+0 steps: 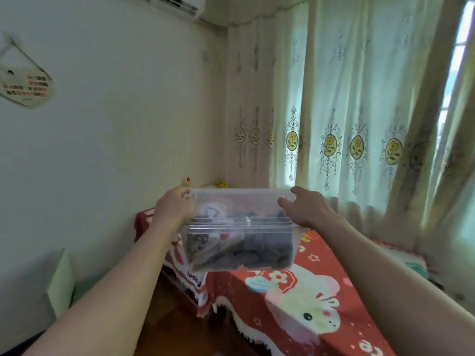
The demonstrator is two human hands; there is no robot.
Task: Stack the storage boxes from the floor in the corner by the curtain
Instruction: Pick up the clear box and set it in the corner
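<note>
A clear plastic storage box [240, 250] with dark and white cloth items inside is held up in the air in front of me, above the near corner of the bed. My left hand [173, 208] grips its left rim, fingers curled over the edge. My right hand [304, 209] holds the right rim, thumb and fingers around the edge. The box faces the corner where the wall meets the curtain [334, 111]. The floor in that corner is hidden behind the box and the bed.
A bed with a red cartoon-print cover [295, 304] fills the lower right. A strip of wooden floor [169, 317] runs between bed and left wall. A pale green board [60, 281] leans on the wall. An air conditioner [177, 3] hangs above.
</note>
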